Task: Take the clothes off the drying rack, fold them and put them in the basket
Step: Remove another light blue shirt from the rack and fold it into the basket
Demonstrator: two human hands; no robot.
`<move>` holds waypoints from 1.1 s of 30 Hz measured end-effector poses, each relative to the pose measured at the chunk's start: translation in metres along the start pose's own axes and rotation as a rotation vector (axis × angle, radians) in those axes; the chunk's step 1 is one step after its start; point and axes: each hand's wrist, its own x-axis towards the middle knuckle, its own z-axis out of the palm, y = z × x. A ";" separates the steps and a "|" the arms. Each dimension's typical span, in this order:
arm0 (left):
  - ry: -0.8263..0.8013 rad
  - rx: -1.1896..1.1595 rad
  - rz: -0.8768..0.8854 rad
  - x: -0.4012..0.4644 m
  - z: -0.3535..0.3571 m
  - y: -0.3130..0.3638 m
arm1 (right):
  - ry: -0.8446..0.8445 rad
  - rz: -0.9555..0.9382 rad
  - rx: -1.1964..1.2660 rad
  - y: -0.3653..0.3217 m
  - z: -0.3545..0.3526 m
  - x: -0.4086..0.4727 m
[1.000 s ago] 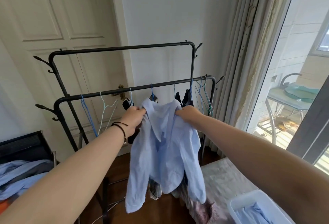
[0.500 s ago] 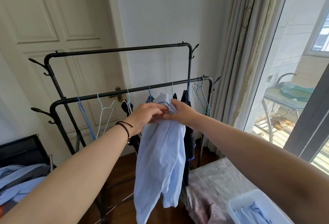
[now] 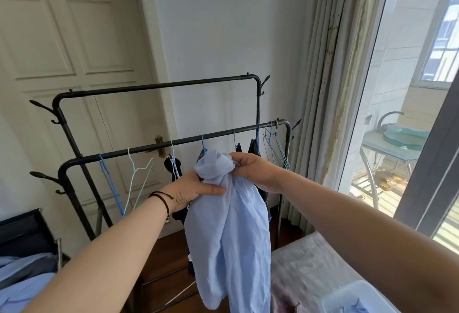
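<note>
A second ago we held the shirt (image 3: 231, 218) spread by its shoulders; now we have bunched its top together, our left hand (image 3: 192, 189) pinching the fabric below the collar and our right hand (image 3: 252, 169) clutching the gathered top. It hangs in front of the rack (image 3: 154, 147), seemingly off its hanger. Folding comes next, then the basket (image 3: 347, 295) at lower right.
</note>
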 end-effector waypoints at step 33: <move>0.289 -0.222 0.171 0.004 -0.021 0.055 | 0.644 0.098 0.098 0.045 -0.074 -0.024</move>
